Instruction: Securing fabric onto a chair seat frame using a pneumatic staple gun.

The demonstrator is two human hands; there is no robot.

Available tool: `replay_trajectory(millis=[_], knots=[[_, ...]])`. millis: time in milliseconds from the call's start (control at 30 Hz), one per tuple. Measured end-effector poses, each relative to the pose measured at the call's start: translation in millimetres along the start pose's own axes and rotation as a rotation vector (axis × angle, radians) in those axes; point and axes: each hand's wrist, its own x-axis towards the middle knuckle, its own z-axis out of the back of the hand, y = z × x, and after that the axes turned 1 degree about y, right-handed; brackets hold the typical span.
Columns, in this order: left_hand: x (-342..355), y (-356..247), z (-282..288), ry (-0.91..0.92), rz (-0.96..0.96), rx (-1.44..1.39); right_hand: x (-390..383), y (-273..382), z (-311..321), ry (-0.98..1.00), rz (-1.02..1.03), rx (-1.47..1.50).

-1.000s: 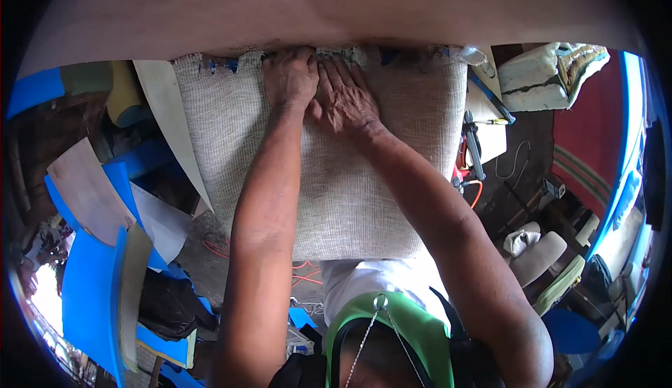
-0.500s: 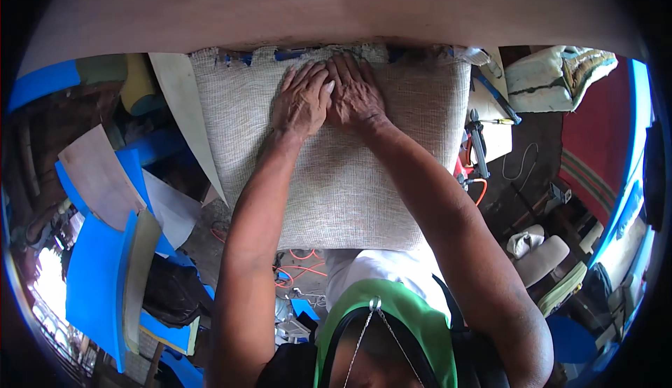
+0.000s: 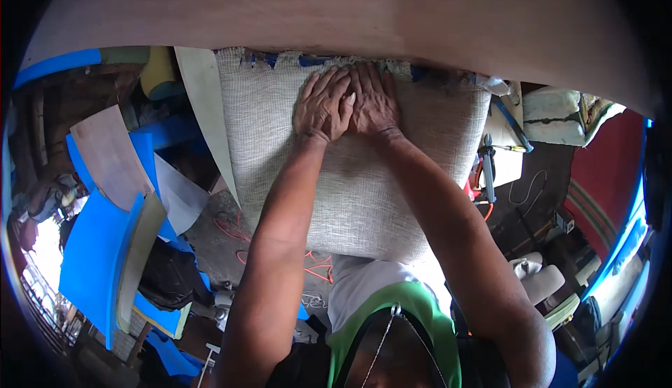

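A cushion in pale woven upholstery fabric (image 3: 280,185) lies before me, its far edge frayed, with bits of blue showing there. My left hand (image 3: 323,106) presses flat on it near that far edge, fingers stretched forward. Beside it my right hand (image 3: 374,104) lies flat too, the left thumb touching it. Both hold nothing. Past the fingertips, a broad smooth brownish panel (image 3: 336,17) spans the top of the view and meets the frayed fabric edge.
At right lie a hammer-like tool with a blue handle (image 3: 513,127), a grey tool (image 3: 488,171) and a torn padded piece (image 3: 560,116). Blue foam sheets (image 3: 94,269) and a curved wooden panel (image 3: 112,167) stand at left. An orange hose (image 3: 318,272) runs across the floor.
The whole view has shifted, so the cushion, hands and surroundings sit slightly further right and lower at the top. Both hands stay pressed on the fabric.
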Motion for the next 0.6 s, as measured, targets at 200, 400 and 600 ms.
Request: replay_trajectory(millis=[200, 400, 600], knots=[[5.8, 0.0, -3.4, 0.013, 0.024, 0.002, 3.9, -5.5, -0.8, -0.012, 0.011, -0.008], [9.6, 0.3, 2.3, 0.013, -0.004, 0.021, 5.0, -3.7, 4.4, -0.043, 0.009, -0.006], [7.6, 3.2, -3.0, 0.066, 0.006, 0.031, 0.7, -4.6, -3.6, -0.022, 0.027, -0.039]])
